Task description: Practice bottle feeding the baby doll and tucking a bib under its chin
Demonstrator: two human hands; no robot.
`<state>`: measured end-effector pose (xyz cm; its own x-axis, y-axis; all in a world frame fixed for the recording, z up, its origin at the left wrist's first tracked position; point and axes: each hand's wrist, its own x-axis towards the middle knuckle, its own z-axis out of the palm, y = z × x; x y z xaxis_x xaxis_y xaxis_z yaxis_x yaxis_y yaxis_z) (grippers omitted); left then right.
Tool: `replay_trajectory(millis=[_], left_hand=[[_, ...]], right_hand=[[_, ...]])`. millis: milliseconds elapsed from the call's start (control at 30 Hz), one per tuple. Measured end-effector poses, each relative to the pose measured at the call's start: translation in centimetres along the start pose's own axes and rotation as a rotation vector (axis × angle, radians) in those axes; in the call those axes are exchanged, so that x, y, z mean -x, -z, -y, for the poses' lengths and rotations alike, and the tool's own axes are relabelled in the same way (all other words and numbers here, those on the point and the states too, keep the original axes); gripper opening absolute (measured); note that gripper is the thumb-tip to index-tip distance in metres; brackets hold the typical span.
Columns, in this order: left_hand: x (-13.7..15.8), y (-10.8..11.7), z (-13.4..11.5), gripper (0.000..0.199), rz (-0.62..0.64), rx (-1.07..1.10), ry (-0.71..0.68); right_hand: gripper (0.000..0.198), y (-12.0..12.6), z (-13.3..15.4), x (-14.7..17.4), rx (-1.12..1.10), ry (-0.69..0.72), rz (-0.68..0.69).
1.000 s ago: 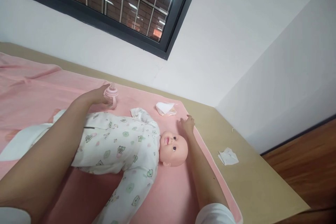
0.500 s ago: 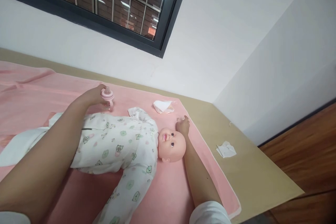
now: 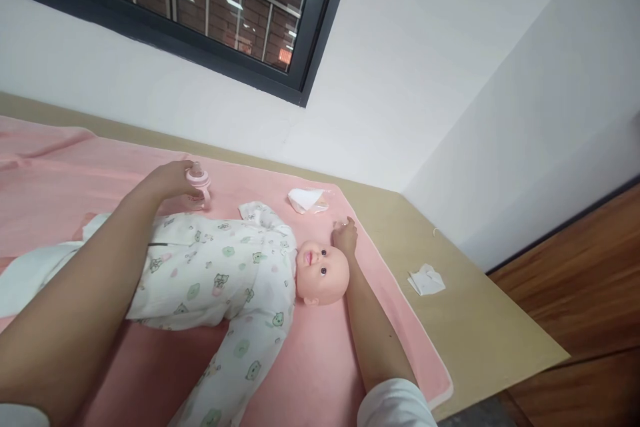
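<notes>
A bald baby doll [image 3: 323, 273] lies on its back on a pink blanket [image 3: 320, 353], dressed in a white printed top [image 3: 225, 267]. My left hand [image 3: 175, 180] reaches over its body and is closed round a pink baby bottle [image 3: 199, 180], which stands upright with its clear teat at the top. Beyond the doll's head, my right hand [image 3: 346, 237] is closed, with its fingers bent. A small clear piece shows at its fingers, too little of it to name. Close to the right hand is a white folded item in clear wrapping [image 3: 307, 200].
A crumpled white tissue [image 3: 427, 279] lies on the tan tabletop [image 3: 480, 327] to the right of the blanket. Behind the table rise a white wall [image 3: 370, 100] and a dark-framed barred window [image 3: 300, 33]. Wooden panelling [image 3: 575, 280] stands at the right.
The whole view has shifted slightly, so everything sits a little further left. Both hands keep nearly the same places beside the doll, and the left hand still holds the bottle.
</notes>
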<state>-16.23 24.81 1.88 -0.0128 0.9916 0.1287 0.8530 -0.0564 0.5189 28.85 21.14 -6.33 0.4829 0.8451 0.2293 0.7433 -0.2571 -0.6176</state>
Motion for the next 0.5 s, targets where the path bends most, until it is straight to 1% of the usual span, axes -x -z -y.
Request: replay_trajectory(millis=[67,167,300,400,500], left_hand=[[0.6,0.8,-0.8,0.052,-0.014,-0.015,0.031],[1.7,1.9,-2.2,0.060,-0.090,0.021,0.058],[3.2,3.0,-3.7,0.079,-0.173,0.229,-0.042],[4.3,3.7,-5.0,0.079,-0.173,0.343,-0.068],[5.4,4.4,-6.7,0.072,-0.160,0.366,-0.124]], right_hand=[[0.066,-0.1,-0.1,-0.1,-0.004,-0.004,-0.002],[0.066,-0.2,-0.3,-0.1,-0.030,-0.007,-0.017],[0.069,-0.1,-0.4,0.1,-0.125,0.012,-0.043],[0.072,0.1,-0.5,0.3,-0.227,0.005,-0.058],[0.072,0.7,-0.3,0.1,-0.308,0.004,-0.067]])
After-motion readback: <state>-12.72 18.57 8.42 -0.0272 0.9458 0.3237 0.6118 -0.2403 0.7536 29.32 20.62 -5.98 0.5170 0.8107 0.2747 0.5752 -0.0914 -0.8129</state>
